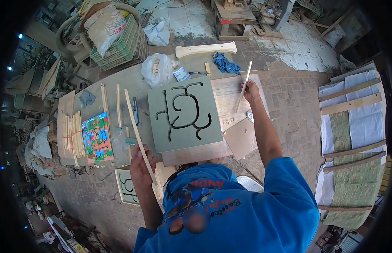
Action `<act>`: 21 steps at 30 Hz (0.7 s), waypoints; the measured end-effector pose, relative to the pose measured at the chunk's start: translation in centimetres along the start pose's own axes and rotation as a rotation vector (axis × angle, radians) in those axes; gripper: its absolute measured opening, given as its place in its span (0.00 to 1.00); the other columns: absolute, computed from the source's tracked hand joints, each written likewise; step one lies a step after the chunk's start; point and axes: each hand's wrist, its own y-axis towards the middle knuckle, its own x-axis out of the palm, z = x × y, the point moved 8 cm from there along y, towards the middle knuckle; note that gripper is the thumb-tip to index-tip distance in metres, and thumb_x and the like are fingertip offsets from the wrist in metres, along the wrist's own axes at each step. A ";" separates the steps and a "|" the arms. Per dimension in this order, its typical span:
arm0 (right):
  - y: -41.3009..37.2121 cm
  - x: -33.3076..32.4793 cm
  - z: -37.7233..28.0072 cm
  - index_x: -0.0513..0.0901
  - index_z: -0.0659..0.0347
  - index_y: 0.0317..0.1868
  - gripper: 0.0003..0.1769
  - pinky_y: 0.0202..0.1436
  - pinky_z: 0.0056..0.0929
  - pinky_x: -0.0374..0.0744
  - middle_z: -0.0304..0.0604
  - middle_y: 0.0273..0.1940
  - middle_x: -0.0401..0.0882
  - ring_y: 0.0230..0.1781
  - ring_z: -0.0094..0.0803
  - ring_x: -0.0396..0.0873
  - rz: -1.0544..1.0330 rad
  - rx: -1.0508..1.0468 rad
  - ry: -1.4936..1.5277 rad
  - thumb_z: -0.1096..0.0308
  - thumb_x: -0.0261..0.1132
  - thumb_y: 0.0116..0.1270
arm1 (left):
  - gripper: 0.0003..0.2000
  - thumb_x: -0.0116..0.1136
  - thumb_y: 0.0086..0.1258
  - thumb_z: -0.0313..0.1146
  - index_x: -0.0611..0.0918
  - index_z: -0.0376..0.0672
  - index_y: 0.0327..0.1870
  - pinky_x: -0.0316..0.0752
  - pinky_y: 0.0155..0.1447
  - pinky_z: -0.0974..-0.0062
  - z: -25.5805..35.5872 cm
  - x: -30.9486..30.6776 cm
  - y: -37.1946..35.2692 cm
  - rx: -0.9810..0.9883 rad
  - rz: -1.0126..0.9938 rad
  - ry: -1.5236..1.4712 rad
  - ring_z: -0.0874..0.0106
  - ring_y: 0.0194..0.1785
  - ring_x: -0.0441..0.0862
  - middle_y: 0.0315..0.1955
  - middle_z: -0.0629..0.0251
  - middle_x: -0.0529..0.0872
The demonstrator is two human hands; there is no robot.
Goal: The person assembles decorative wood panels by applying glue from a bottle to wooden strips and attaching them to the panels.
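My left hand (141,168) is closed around a long, thin wooden strip (135,120), which slants up and away over the table. On the right, my right hand (250,91) grips a shorter wooden strip (248,71), tilted with its upper end pointing away from me. Between the hands lies a square grey-green board (158,130) with curved dark grooves cut into it. It rests on pale wooden boards (196,155). A few small wood bits (228,121) lie on the board near my right forearm.
On the table's left are a bundle of wooden strips (72,137), a colourful picture board (98,141) and a cutter knife (135,110). Behind the grooved board sit a plastic bag (157,69), a blue cloth (225,64) and a shaped wooden piece (206,49). A second grooved board (127,185) is below.
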 end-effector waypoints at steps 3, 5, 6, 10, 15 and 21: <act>1.6 0.8 0.5 0.73 0.65 0.52 0.11 0.33 0.31 0.78 0.41 0.33 0.76 0.30 0.29 0.77 -0.071 -0.006 -0.048 0.74 0.51 0.72 | 0.20 0.51 0.74 0.28 0.69 0.40 0.67 0.73 0.35 0.76 -0.2 -0.7 0.2 -0.017 0.008 -0.028 0.75 0.34 0.75 0.43 0.63 0.79; 2.1 1.4 1.0 0.73 0.66 0.52 0.11 0.31 0.31 0.78 0.42 0.33 0.76 0.29 0.30 0.77 -0.079 -0.004 -0.078 0.76 0.52 0.71 | 0.19 0.49 0.75 0.27 0.68 0.41 0.66 0.70 0.36 0.76 -0.4 -1.3 0.2 -0.025 0.047 -0.020 0.75 0.34 0.74 0.43 0.62 0.78; 1.9 1.9 1.1 0.73 0.67 0.53 0.13 0.30 0.30 0.78 0.41 0.33 0.76 0.28 0.30 0.76 -0.056 -0.014 -0.089 0.77 0.54 0.69 | 0.19 0.49 0.75 0.27 0.68 0.41 0.66 0.70 0.36 0.76 -0.3 -1.4 0.2 -0.026 0.051 -0.021 0.75 0.34 0.74 0.43 0.62 0.78; 1.4 3.8 1.9 0.78 0.65 0.49 0.11 0.28 0.25 0.75 0.39 0.29 0.75 0.27 0.27 0.74 0.005 -0.004 -0.087 0.75 0.57 0.67 | 0.19 0.51 0.74 0.27 0.70 0.40 0.65 0.74 0.37 0.75 -0.6 -1.3 0.5 -0.030 0.055 -0.025 0.74 0.35 0.76 0.43 0.62 0.78; 1.6 3.7 1.5 0.82 0.68 0.48 0.13 0.25 0.24 0.69 0.35 0.24 0.73 0.23 0.24 0.72 0.115 -0.092 -0.379 0.75 0.60 0.63 | 0.19 0.52 0.73 0.27 0.71 0.40 0.64 0.77 0.39 0.73 -0.5 -1.5 0.8 -0.037 0.033 -0.052 0.72 0.36 0.77 0.45 0.61 0.79; 6.1 0.2 1.9 0.85 0.67 0.42 0.11 0.24 0.26 0.68 0.35 0.22 0.75 0.22 0.22 0.70 0.268 -0.285 -0.874 0.72 0.61 0.62 | 0.20 0.52 0.72 0.26 0.71 0.39 0.65 0.74 0.38 0.75 -0.7 -1.8 1.0 -0.048 0.051 -0.055 0.73 0.35 0.77 0.44 0.61 0.79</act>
